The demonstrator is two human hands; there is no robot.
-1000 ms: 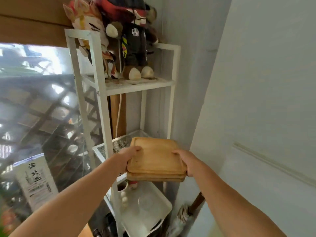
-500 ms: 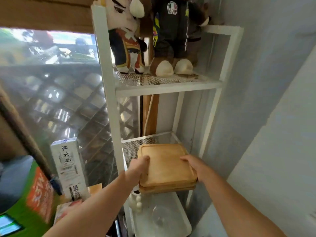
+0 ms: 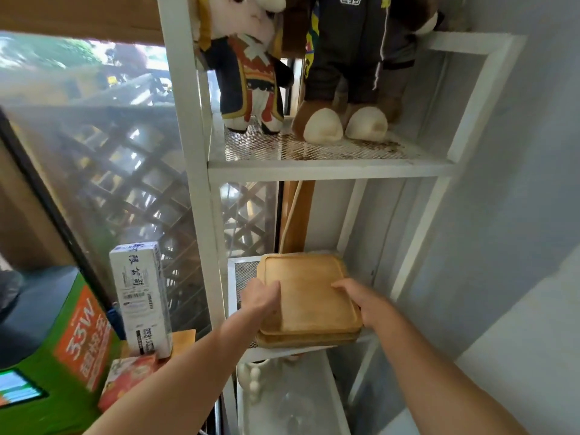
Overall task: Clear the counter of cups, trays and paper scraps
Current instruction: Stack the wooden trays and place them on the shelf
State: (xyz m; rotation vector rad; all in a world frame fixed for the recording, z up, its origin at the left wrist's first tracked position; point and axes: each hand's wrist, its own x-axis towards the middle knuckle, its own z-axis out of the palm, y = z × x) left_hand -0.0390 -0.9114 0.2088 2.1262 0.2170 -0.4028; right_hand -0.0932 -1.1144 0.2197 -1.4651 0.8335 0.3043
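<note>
A single wide-angle camera, worn on the person's head, looks forward and slightly down from close range at a white shelf rack (image 3: pixel 197 183), which fills the middle of the frame from 12 to 6 o'clock. Both forearms enter at the bottom edge, at 7 and 5 o'clock. The left hand (image 3: pixel 260 298) and right hand (image 3: pixel 367 304) hold the stacked wooden trays (image 3: pixel 309 296) just below centre. A window (image 3: pixel 94 152) lies at 9 o'clock and a pale wall (image 3: pixel 518 215) at 3 o'clock.

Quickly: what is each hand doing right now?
Left hand: grips the wooden trays at their left edge.
Right hand: grips the same trays at the right edge.
</note>
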